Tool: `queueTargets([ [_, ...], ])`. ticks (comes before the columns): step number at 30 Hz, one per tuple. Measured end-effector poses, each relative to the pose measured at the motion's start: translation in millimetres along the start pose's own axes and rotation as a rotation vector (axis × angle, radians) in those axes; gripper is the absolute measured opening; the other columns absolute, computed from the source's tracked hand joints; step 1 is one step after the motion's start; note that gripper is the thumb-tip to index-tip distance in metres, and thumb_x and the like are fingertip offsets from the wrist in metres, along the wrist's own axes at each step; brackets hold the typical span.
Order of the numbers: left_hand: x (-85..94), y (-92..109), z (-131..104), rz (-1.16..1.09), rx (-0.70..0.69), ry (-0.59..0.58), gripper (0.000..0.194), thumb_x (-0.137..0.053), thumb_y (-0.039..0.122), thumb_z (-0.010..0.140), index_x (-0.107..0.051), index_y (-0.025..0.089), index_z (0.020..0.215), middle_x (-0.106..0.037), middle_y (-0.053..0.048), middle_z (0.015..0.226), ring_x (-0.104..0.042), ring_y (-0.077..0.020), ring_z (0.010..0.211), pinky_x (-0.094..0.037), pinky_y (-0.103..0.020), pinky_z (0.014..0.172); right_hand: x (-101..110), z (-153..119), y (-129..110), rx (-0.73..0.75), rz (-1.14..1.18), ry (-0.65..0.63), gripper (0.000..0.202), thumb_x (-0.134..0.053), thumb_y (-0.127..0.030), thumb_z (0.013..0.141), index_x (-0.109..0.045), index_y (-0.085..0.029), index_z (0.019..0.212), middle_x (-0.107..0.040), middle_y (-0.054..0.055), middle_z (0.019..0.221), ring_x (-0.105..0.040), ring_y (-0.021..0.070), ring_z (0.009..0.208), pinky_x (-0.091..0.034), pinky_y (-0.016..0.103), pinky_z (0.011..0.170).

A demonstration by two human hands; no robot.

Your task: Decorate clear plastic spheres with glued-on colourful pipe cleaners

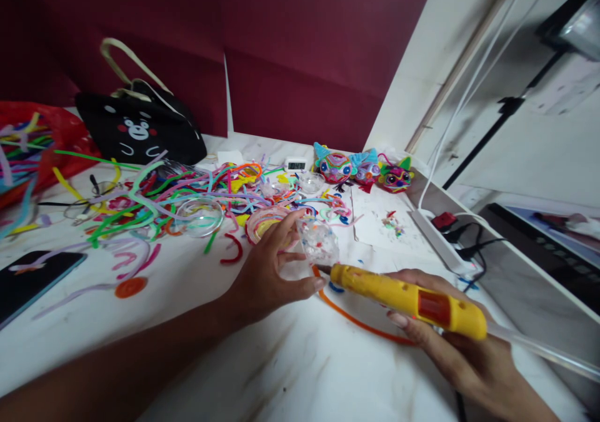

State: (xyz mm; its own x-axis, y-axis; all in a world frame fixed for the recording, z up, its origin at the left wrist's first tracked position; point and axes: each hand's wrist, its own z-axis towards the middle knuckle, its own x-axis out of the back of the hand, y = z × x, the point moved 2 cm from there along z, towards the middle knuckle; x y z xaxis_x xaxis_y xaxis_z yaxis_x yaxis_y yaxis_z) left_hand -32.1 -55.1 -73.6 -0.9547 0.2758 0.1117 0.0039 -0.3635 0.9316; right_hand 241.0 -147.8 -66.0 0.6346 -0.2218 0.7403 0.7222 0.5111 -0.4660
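My left hand (274, 272) holds a clear plastic piece (319, 242) with small coloured bits by its edge, between thumb and fingers. A yellow glue gun (407, 297) is gripped in my right hand (469, 353), its dark nozzle pointing left and meeting the lower edge of the clear piece, close to my left thumb. An orange pipe cleaner (360, 323) curves from beneath the nozzle toward my right hand. Behind my left fingers lies a round pink and yellow coiled piece (262, 222), partly hidden.
Coloured pipe cleaners (150, 197) heap at the left, near a clear dish (200, 217), black bag (140, 128) and phone (32, 278). Decorated faces (335, 164) stand behind, beside a small clock (295, 164). A power strip (438, 241) with cables lies right of white paper (389, 216).
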Motion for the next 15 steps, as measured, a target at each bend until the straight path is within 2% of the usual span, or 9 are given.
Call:
queueTargets([
  [15,-1.0,2.6,-0.5,0.009,-0.003,0.003,0.095,-0.086,0.031,0.063,-0.038,0.030,0.146,-0.032,-0.012,0.155,-0.049,-0.0347,0.130,-0.057,-0.042,0.096,0.2,1.1,-3.3,-0.001,0.016,0.001,0.046,-0.064,-0.032,0.091,-0.053,-0.039,0.134,-0.062,0.002,0.130,-0.061,0.0272,0.115,-0.055,0.042,0.093],
])
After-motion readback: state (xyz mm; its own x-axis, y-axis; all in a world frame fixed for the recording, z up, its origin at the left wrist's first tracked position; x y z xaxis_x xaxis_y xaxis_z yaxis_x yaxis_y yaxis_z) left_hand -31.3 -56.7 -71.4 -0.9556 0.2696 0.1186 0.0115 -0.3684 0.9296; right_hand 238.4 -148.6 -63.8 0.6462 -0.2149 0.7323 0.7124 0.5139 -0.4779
